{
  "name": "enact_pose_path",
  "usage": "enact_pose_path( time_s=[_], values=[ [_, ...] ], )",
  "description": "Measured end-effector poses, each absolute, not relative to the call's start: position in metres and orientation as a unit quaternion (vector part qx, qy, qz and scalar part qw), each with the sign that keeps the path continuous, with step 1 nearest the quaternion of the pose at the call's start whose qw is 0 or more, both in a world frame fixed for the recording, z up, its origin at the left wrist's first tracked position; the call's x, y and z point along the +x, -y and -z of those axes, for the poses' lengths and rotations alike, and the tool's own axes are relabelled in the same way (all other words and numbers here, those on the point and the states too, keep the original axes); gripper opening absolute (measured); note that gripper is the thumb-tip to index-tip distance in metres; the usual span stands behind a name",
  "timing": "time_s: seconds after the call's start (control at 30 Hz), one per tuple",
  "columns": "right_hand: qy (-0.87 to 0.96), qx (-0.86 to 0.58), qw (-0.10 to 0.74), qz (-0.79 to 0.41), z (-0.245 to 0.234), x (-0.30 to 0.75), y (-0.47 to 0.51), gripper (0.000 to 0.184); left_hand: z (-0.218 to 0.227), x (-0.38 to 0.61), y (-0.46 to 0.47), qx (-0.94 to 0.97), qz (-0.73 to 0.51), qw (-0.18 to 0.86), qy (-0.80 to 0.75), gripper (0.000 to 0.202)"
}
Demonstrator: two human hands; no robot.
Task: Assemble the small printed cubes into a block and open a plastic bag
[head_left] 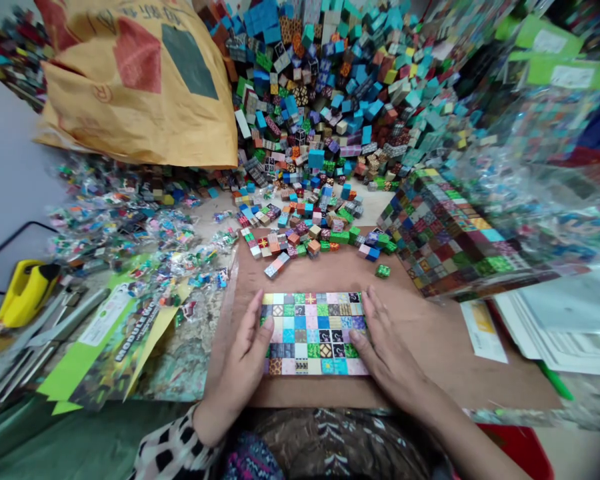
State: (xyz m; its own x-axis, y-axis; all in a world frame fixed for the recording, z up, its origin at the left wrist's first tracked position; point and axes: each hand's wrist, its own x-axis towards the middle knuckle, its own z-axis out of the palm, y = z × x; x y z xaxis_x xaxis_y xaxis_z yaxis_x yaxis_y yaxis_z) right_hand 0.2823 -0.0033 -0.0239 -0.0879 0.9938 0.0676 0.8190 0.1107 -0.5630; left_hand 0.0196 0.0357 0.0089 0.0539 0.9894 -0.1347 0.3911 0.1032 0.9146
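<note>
Evidently squaring up: the left hand [240, 360] and right hand [386, 353] lie open, fingers flat, pressed against the two short sides of the cube mat [313, 333]. The mat sits on the brown board [430, 320] just before the person. Loose cubes [310, 233] lie beyond, near a wrapped cube block [445, 233]. Moving the mat, I judge, calls for even inward pressure.

The left hand [240, 360] lies flat against the left edge of the block grid [313, 333], fingers stretched forward, thumb seemingly resting on the grid's near corner; the right hand [387, 353] mirrors it at the grid's right edge, fingers uncurled; both forearms run back from the grid toward the body, the left in a patterned sleeve, the right bare.
</note>
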Motion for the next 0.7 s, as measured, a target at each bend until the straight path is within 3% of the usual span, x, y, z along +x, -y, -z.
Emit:
enact_pose_path(
  time_s=[0.1,0.2,0.33,0.43,0.7],
  values=[
    [0.714,-0.63,0.212,-0.218,0.017,0.293,0.003,0.074,-0.012,0.014,-0.04,0.662,-0.313,0.374,-0.569,0.056],
    [0.759,-0.586,0.177,-0.22,0.009,0.309,0.001,0.103,-0.019,0.011,-0.05,0.805,-0.223,0.27,-0.48,0.058],
    [0.808,-0.549,0.104,-0.185,0.003,0.322,-0.006,0.135,-0.029,0.025,-0.069,0.908,-0.066,0.206,-0.36,0.107],
    [0.822,-0.54,0.046,-0.175,-0.003,0.322,-0.015,0.139,-0.033,0.045,-0.078,0.93,-0.004,0.189,-0.316,0.126],
    [0.849,-0.5,0.03,-0.167,-0.011,0.314,-0.025,0.125,-0.034,0.076,-0.08,0.934,0.06,0.163,-0.312,0.127]
  ],
)
